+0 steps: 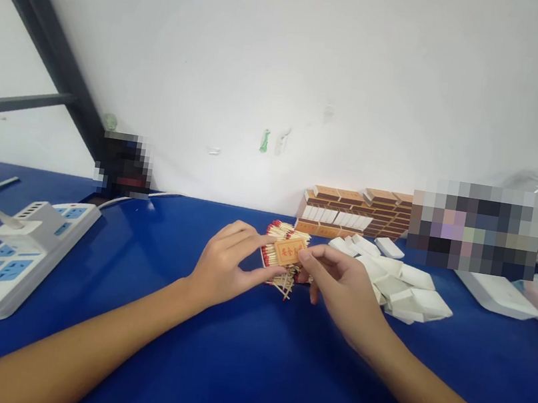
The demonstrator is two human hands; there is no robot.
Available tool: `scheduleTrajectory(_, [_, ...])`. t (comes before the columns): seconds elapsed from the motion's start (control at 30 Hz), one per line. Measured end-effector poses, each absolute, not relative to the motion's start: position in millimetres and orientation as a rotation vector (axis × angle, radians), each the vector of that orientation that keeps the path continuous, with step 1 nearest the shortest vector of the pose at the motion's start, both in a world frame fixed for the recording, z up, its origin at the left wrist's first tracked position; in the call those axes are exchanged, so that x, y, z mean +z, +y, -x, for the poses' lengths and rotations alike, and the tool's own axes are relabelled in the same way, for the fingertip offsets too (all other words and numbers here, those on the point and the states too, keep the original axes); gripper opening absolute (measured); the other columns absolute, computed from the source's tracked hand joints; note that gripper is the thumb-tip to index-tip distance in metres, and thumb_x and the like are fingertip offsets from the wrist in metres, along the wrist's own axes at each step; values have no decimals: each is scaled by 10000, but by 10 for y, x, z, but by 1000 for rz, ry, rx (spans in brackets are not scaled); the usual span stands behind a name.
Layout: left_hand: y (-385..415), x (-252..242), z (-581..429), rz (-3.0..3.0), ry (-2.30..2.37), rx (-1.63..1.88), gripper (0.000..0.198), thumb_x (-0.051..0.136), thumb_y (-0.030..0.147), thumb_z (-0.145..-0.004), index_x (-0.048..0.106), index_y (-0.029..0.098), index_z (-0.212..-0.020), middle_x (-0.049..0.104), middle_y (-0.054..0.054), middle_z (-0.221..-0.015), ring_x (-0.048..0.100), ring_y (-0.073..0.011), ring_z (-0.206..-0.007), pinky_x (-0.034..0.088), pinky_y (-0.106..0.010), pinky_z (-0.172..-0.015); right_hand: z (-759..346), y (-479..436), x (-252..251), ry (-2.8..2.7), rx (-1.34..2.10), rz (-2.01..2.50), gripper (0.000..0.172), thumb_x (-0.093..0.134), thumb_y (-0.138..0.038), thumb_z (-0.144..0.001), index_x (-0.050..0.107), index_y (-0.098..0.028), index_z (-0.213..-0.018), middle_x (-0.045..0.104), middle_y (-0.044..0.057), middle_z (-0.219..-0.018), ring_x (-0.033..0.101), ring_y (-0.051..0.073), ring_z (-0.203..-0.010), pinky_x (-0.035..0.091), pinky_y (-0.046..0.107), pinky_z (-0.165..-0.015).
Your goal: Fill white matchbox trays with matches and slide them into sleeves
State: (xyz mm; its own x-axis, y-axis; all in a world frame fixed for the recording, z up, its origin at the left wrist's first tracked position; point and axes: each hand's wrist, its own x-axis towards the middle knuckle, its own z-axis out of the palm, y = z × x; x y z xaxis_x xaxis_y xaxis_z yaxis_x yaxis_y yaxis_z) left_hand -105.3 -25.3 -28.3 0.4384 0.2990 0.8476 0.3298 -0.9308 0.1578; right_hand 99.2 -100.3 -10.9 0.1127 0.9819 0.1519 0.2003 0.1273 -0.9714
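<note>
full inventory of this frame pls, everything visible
matchbox: one, orange, pinched between both hands
matches: loose pile, red tips, on the table under the hands
stacked matchboxes: many, brown-orange, against the wall
inner trays: heap, white, right of the hands
power strip: one, white with blue sockets, left
flat box: one, white, far right
table: one, blue
left hand: grips the matchbox's left end
right hand: grips its right end

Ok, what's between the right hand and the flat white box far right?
A heap of white trays, close beside the right hand, then a little bare table before the white box. It and the left hand pinch the matchbox. Head view.
</note>
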Motion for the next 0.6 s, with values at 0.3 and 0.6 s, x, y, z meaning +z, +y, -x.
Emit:
scheduleTrajectory(0.3, [-248, -228, 1072, 2622, -617, -1628, 392, 841, 399, -850, 714, 185, -1152, 778, -59, -951, 663, -196, -861, 577, -378, -802, -1116, -976, -66, -1234, 885, 1328, 440, 723, -632, -866, 691, -194, -830, 635, -1, -673, 533, 112, -487, 441, 250, -450])
scheduleTrajectory(0.6, [-242, -267, 1083, 2630, -578, -1588, 411, 838, 376, -858, 686, 190, -1192, 774, -60, -974, 662, -197, -875, 579, -380, -800, -1231, -917, -118, -1195, 745, 1385, 426, 720, -630, -869, 684, -208, -824, 639, -3, -641, 521, 121, -449, 425, 258, -423])
